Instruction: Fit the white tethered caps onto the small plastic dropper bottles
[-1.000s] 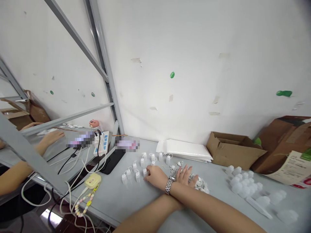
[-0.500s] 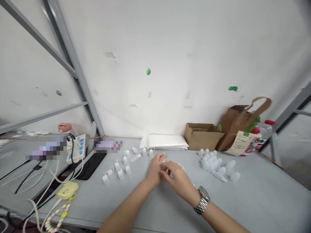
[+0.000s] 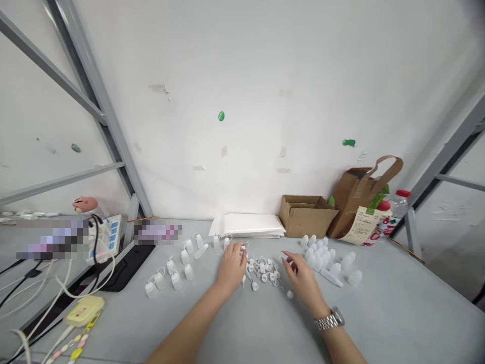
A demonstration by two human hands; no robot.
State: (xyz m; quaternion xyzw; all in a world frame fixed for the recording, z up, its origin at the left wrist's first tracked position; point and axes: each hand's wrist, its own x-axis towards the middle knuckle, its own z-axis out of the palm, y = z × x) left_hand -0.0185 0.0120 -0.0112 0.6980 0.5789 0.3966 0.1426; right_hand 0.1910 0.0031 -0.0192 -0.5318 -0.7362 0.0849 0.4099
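- My left hand [image 3: 232, 267] is at the white caps' [image 3: 264, 277] left edge; I cannot tell its grip.
- My right hand [image 3: 291, 262], fingers parted, is right of them.
- Small bottles [image 3: 188, 273] stand left on the desk [image 3: 250, 333].

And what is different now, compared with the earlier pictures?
The right hand and left hand uncrossed: the right moved rightward, away from the small bottles, the left leftward, to the left side of the white caps. Whether the left holds anything is unclear. The cardboard box and white packs stayed.
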